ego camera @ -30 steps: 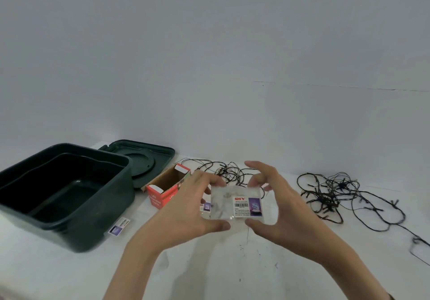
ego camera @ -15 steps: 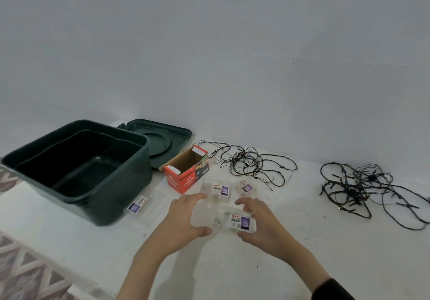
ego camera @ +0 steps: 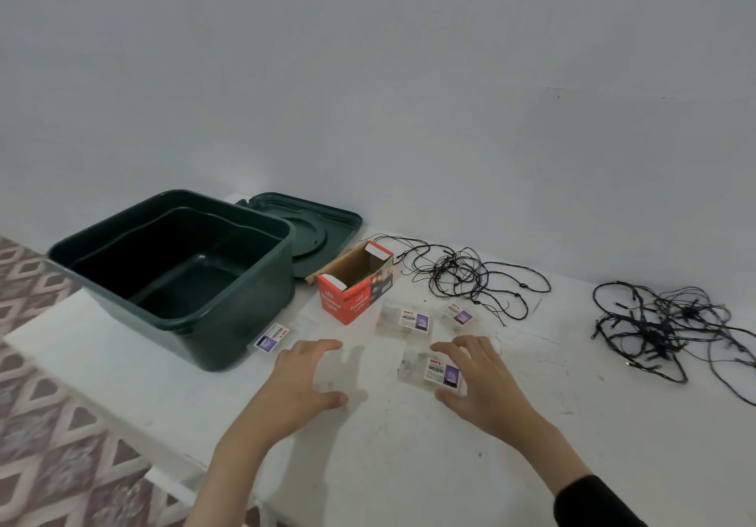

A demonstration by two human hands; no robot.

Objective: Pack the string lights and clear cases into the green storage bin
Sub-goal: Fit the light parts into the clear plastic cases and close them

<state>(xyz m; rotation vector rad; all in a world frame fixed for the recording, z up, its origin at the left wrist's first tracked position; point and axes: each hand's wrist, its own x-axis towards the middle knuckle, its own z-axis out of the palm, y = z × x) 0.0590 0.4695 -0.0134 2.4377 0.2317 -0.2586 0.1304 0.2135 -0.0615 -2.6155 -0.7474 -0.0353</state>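
On the white bench (ego camera: 409,465), the nearest clear case (ego camera: 427,369) lies flat just in front of the right hand (ego camera: 482,379). That hand's thumb and forefinger bracket the labelled end, but whether those fingers (ego camera: 444,348) actually pinch it cannot be told. The left hand (ego camera: 302,379) hovers beside the case, apart from it, its fingers released and spread, holding nothing. A second clear case (ego camera: 403,318) and a third clear case (ego camera: 458,314) lie further back, near the red carton (ego camera: 354,289). A fourth clear case (ego camera: 272,336) lies just beside the green bin (ego camera: 262,285), which stands open at the left with its lid (ego camera: 327,220) behind it. A tangle of string lights (ego camera: 466,277) lies behind the cases, and a second tangle of string lights (ego camera: 671,326) sits well apart at the right.
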